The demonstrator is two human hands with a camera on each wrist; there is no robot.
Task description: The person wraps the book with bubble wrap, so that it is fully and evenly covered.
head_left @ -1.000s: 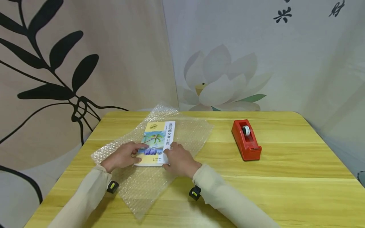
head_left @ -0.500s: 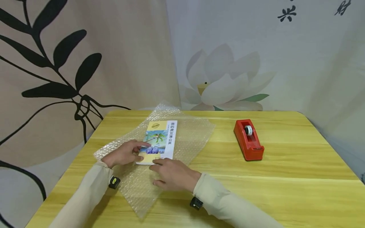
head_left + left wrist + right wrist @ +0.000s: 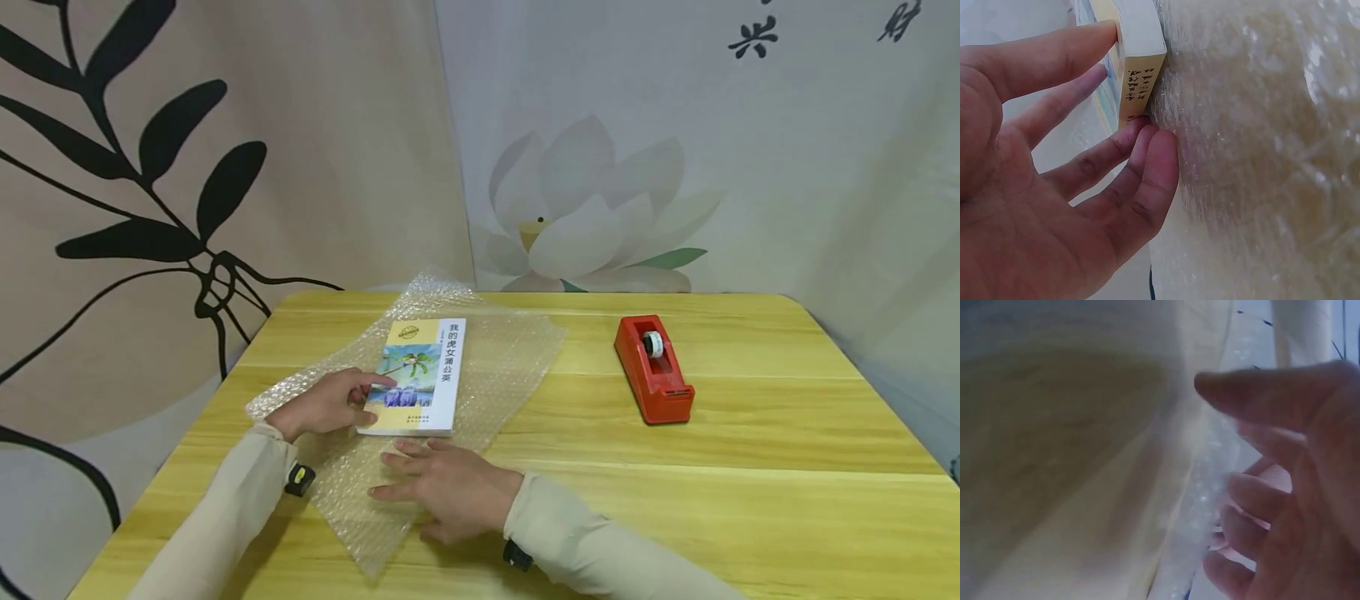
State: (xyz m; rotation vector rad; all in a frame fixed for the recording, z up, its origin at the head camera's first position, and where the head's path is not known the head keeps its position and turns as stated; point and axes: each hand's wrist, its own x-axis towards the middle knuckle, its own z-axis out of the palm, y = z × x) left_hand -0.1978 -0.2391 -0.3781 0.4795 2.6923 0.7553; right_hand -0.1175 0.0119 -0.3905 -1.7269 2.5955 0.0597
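Note:
A paperback book (image 3: 412,365) with a palm tree on its cover lies face up on a sheet of bubble wrap (image 3: 510,342). My left hand (image 3: 322,404) rests at the book's left side, index finger across the cover and thumb by the lower left corner. In the left wrist view, thumb and fingers touch the spine and cover edge of the book (image 3: 1141,81), and the lower fingers bend loosely near the bubble wrap (image 3: 1254,125). My right hand (image 3: 453,492), fingers spread, is over the wrap's near part, just below the book. The right wrist view is blurred.
A red tape dispenser (image 3: 654,371) with a small roll of tape stands on the right of the wooden table (image 3: 787,417). Behind the table's far edge hangs a printed cloth (image 3: 360,150) with leaves and a lotus.
My right hand has left the book's lower right side and moved toward me over the near part of the bubble wrap, fingers spreading. The left hand stays at the book.

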